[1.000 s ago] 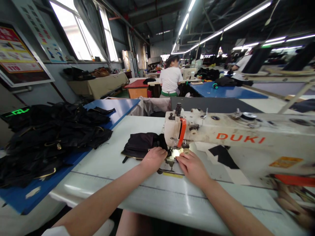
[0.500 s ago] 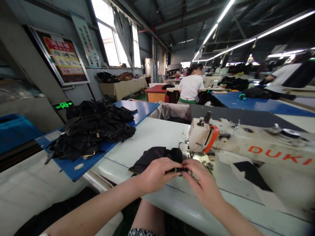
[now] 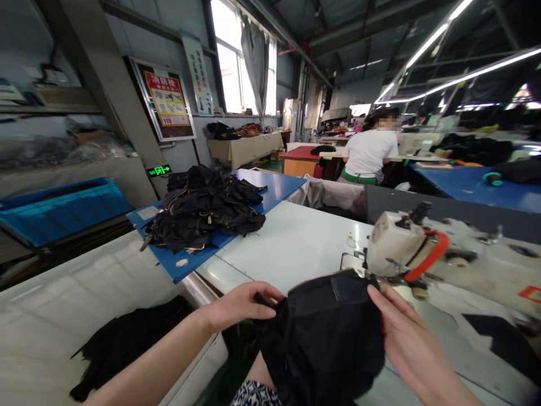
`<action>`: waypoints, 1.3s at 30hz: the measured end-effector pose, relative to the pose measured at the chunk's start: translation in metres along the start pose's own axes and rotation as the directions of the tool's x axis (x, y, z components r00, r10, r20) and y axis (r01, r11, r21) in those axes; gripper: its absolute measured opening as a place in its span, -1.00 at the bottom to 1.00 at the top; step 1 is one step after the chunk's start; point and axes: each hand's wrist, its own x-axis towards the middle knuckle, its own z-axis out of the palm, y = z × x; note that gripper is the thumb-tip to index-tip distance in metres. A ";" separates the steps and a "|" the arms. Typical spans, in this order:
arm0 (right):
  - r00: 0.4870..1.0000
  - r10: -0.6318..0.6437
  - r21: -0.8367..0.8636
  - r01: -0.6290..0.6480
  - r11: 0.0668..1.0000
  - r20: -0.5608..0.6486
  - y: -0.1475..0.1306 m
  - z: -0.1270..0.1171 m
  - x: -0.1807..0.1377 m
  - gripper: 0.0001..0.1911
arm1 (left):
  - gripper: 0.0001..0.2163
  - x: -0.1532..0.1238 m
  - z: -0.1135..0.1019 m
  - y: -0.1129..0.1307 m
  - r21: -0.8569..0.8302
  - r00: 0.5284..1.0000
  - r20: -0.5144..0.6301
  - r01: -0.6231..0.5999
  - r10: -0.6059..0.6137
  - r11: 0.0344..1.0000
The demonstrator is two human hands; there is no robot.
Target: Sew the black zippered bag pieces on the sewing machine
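Note:
A black sewn fabric piece hangs spread between my two hands, over the table's front edge and above my lap. My left hand pinches its upper left corner between thumb and fingers. At the upper right edge, my right hand grips the cloth with the thumb in front; its other fingers are partly behind the cloth. Just beyond the right hand stands a white sewing machine with an orange lever, its needle area partly hidden by the fabric.
Black pieces with gold zips are heaped on a blue board at the left. More black cloth lies in a pale trough at lower left. A black scrap rests right of the machine head. A person in white sits ahead.
Both hands have moved apart and toward me, lifting the black fabric piece off the table and opening it out. The view has turned left.

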 end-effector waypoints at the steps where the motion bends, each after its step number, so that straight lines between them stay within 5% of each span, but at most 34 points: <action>1: 1.000 0.009 0.013 -0.009 1.000 0.001 0.002 0.000 0.000 -0.65 | -0.61 0.002 0.002 -0.003 -0.003 1.000 -0.024 0.009 -0.009 1.000; 6: 0.997 0.065 0.039 -0.066 0.997 0.037 0.004 -0.001 -0.003 -0.62 | -0.55 0.016 0.005 -0.006 0.054 0.998 -0.007 -0.060 0.061 0.997; 10: 0.998 0.066 0.042 -0.066 0.997 0.011 0.002 -0.003 -0.005 -0.61 | -0.81 0.020 0.006 0.003 0.190 0.985 0.031 -0.173 0.170 0.966; 16: 0.999 0.015 -0.057 -0.012 0.998 0.045 0.010 -0.013 -0.004 -0.68 | -0.90 0.005 0.007 0.025 0.298 0.905 -0.083 -0.378 0.418 0.877; 21: 0.980 -0.129 -0.385 0.179 0.905 0.150 0.016 0.000 -0.001 -0.72 | -0.82 -0.010 0.009 0.055 0.180 0.940 -0.125 -0.293 0.317 0.939; 24: 0.946 -0.104 -0.492 0.251 0.834 0.307 0.023 0.019 -0.002 -0.64 | -0.79 -0.010 0.006 0.073 -0.026 0.963 -0.104 -0.253 0.249 0.967; 28: 0.913 -0.197 -0.546 0.376 0.749 0.358 0.032 0.038 -0.008 -0.48 | -0.80 -0.004 -0.009 0.093 -0.027 0.960 -0.142 -0.249 0.243 0.968; 33: 0.850 -0.198 -0.594 0.490 0.638 0.488 0.014 0.049 -0.036 -0.74 | -0.79 0.007 -0.025 0.113 0.109 0.991 0.033 -0.130 0.127 0.986; 36: 0.764 -0.098 -0.543 0.536 0.646 0.638 -0.005 0.062 -0.052 -0.87 | -0.77 0.018 -0.024 0.132 0.223 0.991 0.121 -0.090 0.064 0.971; 39: 0.640 -0.066 -0.461 0.617 0.637 0.765 -0.021 0.088 -0.046 -0.65 | -0.75 0.033 -0.017 0.160 0.422 0.976 0.201 -0.161 0.081 0.892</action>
